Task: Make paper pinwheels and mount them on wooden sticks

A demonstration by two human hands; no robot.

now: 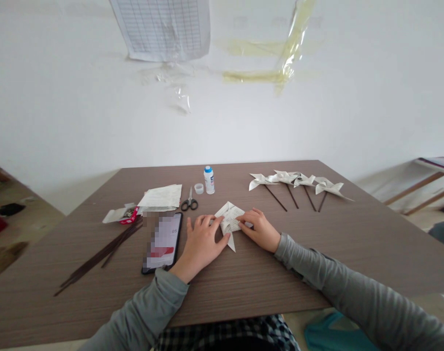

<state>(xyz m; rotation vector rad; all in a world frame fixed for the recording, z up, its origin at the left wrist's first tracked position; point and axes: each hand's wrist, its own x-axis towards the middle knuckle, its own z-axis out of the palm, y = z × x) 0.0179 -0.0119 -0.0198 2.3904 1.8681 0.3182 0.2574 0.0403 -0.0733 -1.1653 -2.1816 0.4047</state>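
A partly folded paper pinwheel (229,214) of printed paper lies on the table before me, one pointed blade reaching toward me. My left hand (203,241) holds its left side, with fingertips on the paper and the thumb at the lower edge. At its right edge, my right hand (260,229) pinches the paper between thumb and fingers. The fingertips hide parts of the folds. Left of my left hand lies a phone (165,241) with its screen lit. Black-handled scissors (189,201) rest beyond the phone.
Several finished pinwheels (260,181) on dark sticks lie at the back right of the table (280,292). A blue-capped bottle (209,181) and small cup (199,188) stand at the back. Paper sheets (160,198), a small red box (129,215) and dark sticks (97,256) are left.
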